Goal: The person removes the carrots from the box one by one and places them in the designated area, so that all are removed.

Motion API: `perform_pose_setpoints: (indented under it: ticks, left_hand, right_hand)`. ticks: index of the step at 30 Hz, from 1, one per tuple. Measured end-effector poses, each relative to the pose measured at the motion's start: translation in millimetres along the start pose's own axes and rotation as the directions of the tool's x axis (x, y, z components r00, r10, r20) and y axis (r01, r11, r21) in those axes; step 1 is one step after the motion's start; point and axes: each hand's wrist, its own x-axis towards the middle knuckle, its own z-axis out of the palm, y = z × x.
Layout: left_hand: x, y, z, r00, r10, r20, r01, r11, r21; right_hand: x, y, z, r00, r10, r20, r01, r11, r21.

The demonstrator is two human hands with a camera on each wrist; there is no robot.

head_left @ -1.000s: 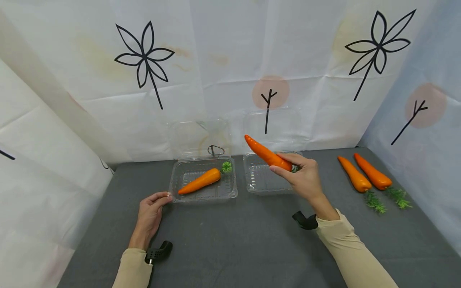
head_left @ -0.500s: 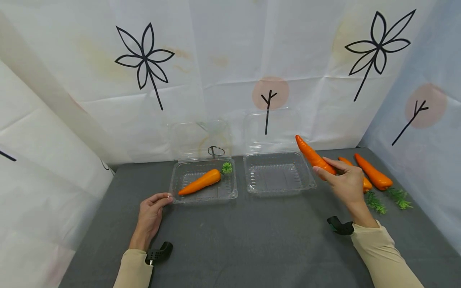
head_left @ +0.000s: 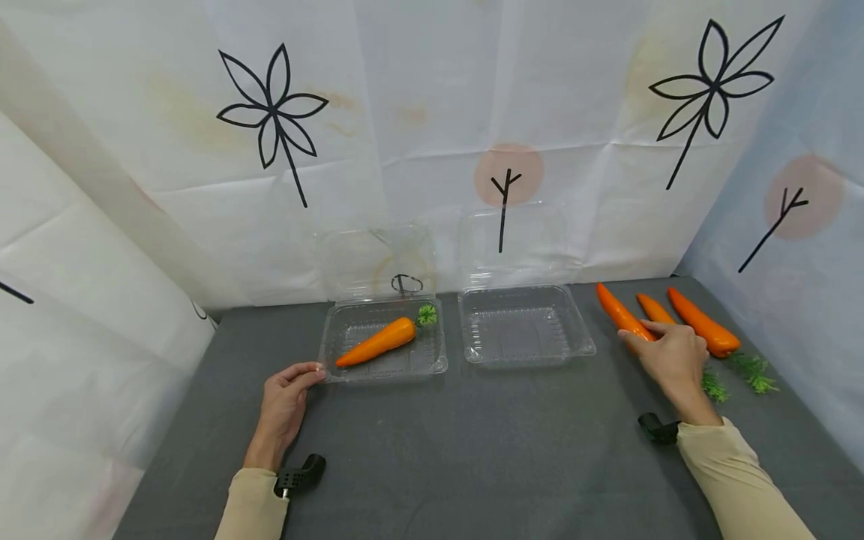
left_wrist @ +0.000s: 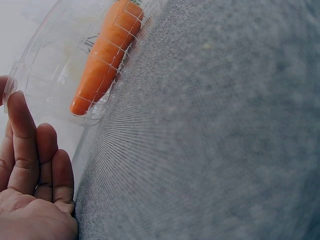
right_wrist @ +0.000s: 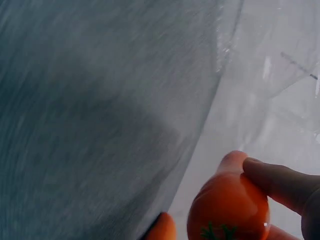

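My left hand [head_left: 286,405] pinches the front left corner of a clear plastic clamshell container [head_left: 432,364], its lid upright behind. Inside lies an orange carrot [head_left: 378,343] with a green tuft at its thick end; the left wrist view shows this carrot [left_wrist: 107,57] through the ribbed wall. On the right, my right hand [head_left: 675,360] grips a redder carrot [head_left: 621,313] by its thick end, thumb and fingers on either side, tip pointing away. The right wrist view shows the gripped carrot [right_wrist: 227,205] from its thick end. An orange carrot [head_left: 653,307] is partly hidden behind that hand.
A second clear clamshell container [head_left: 586,349], lid raised, stands right of the first with nothing in it. Another reddish carrot [head_left: 705,324] with green leaves lies at the far right. Printed white cloth [head_left: 418,150] walls the grey table [head_left: 445,465] at the back and sides.
My right hand has carried the carrot from over the right-hand container rightward and down, beside the other carrots. The left hand has stayed at its container's corner.
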Motion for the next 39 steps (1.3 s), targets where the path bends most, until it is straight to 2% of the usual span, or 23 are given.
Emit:
perform_pose_setpoints:
  ticks: [8, 21, 27, 33, 36, 39]
  left_hand:
    - [-0.9, -1.1, -0.7, 1.0, -0.004, -0.009, 0.004, 1.0, -0.002]
    - [-0.5, -1.7, -0.4, 1.0, 0.006, -0.012, -0.006, 1.0, 0.005]
    - [0.4, -1.9, -0.2, 1.0, 0.011, -0.006, -0.011, 1.0, -0.002]
    - [0.3, -0.7, 0.4, 1.0, 0.019, 0.013, -0.019, 1.0, -0.016]
    - [-0.2, 0.3, 0.4, 1.0, 0.018, 0.022, -0.017, 1.0, -0.019]
    - [-0.4, 0.7, 0.5, 1.0, 0.016, 0.02, -0.016, 1.0, -0.023]
  right_hand:
    - [2, 17, -1, 0.997, 0.013, 0.082, -0.003, 0.993, -0.115]
    - [4, 23, -1, 0.988, 0.054, 0.146, -0.025, 0.981, -0.191]
    - [4, 18, -2, 0.991, 0.031, 0.132, -0.002, 0.977, -0.214]
    - [4, 11, -6, 0.998, -0.014, 0.061, 0.026, 0.979, -0.203]
    - [3, 3, -8, 0.999, -0.028, 0.036, 0.035, 0.981, -0.192]
    - [2, -9, -9, 0.997, -0.075, 0.027, 0.079, 0.98, -0.184]
